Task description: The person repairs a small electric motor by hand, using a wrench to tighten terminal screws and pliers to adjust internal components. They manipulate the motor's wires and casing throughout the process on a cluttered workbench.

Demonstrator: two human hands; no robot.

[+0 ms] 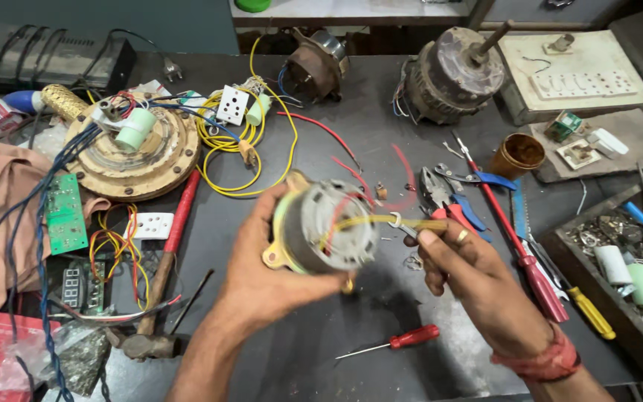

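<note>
My left hand point(262, 260) grips a small grey electric motor point(329, 227) with a yellow-green rim and brass mounting lugs, held above the dark workbench point(381, 141). Red and yellow wires run across the motor's face. My right hand point(463, 272) pinches the yellow sleeved wires point(411, 222) coming off the motor's right side, with a small metal ring at the fingertips. A ring is on one finger and red thread circles the wrist.
A small red screwdriver point(403, 341) lies below the hands. Pliers point(444, 197) and long screwdrivers point(515, 246) lie to the right, beside a tray of parts point(634, 268). Two larger motors point(452, 74) sit at the back, a round fan plate point(132, 152), green circuit board point(65, 214) and hammer point(161, 268) on the left.
</note>
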